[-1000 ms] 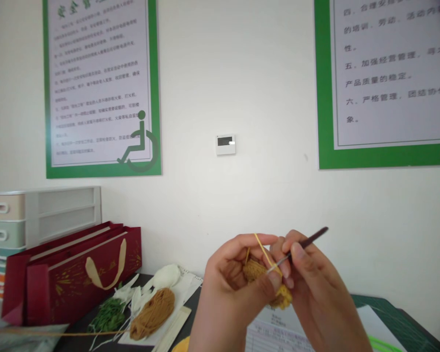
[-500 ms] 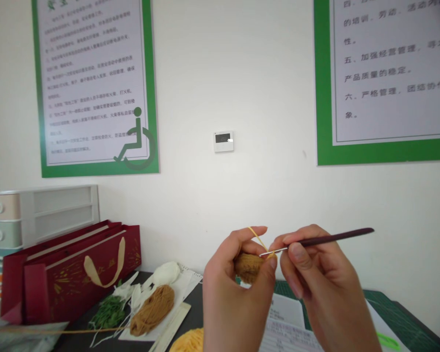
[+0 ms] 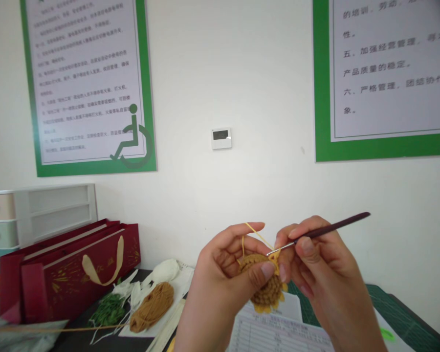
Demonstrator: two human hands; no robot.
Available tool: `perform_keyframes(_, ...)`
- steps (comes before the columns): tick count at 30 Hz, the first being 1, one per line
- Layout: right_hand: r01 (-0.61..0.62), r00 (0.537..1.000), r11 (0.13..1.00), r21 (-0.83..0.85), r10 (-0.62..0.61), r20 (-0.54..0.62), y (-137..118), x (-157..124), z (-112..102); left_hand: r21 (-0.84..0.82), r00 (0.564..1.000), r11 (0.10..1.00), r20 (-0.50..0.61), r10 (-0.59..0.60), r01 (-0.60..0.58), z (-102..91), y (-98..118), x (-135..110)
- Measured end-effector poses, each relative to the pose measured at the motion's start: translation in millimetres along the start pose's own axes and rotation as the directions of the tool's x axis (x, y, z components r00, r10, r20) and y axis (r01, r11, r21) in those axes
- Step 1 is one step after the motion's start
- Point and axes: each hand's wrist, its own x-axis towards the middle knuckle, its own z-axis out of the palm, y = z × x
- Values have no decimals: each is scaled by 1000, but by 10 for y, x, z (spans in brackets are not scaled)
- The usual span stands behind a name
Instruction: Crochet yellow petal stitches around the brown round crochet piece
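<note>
My left hand [image 3: 223, 278] pinches a small round crocheted piece [image 3: 266, 288], brown in the middle with a yellow edge, between thumb and fingers. A yellow yarn strand [image 3: 254, 232] runs over its index finger. My right hand [image 3: 322, 274] grips a dark crochet hook [image 3: 330, 229]; the hook's metal tip touches the top edge of the piece, next to my left thumb. Both hands are raised in front of the wall, above the table.
A dark table [image 3: 399, 313] carries a printed sheet [image 3: 275, 335], a brown yarn skein [image 3: 152, 305], white [image 3: 165, 270] and green yarn [image 3: 108, 310] on paper. A dark red gift bag [image 3: 62, 274] and plastic drawers [image 3: 29, 215] stand at left. Green-framed posters [image 3: 88, 83] hang on the wall.
The crocheted piece has turned so its flat face shows, and now hangs lower in my left hand. The hook's handle has tilted upward again. The view has shifted slightly right.
</note>
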Motion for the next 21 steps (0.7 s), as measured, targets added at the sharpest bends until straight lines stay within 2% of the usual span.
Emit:
perform_keyframes(6,45,994,999,22,-47,95,-16,12,-66,-51,995,999,97,-4,9,-86,-8,38)
perform_keyframes(10,81,983,997,-14,-78,168,-53,-6,-134,-56,994,998,111,-22,29,-95,-2,35)
perform_keyframes(16,95,977,995,-29,-88,195,-90,-11,-161,-75,991,994,114,-70,79,-82,45,23)
perform_keyframes(21,109,984,994,-25,-104,145,-109,-36,-119,-103,987,988,125,-104,117,-96,50,27)
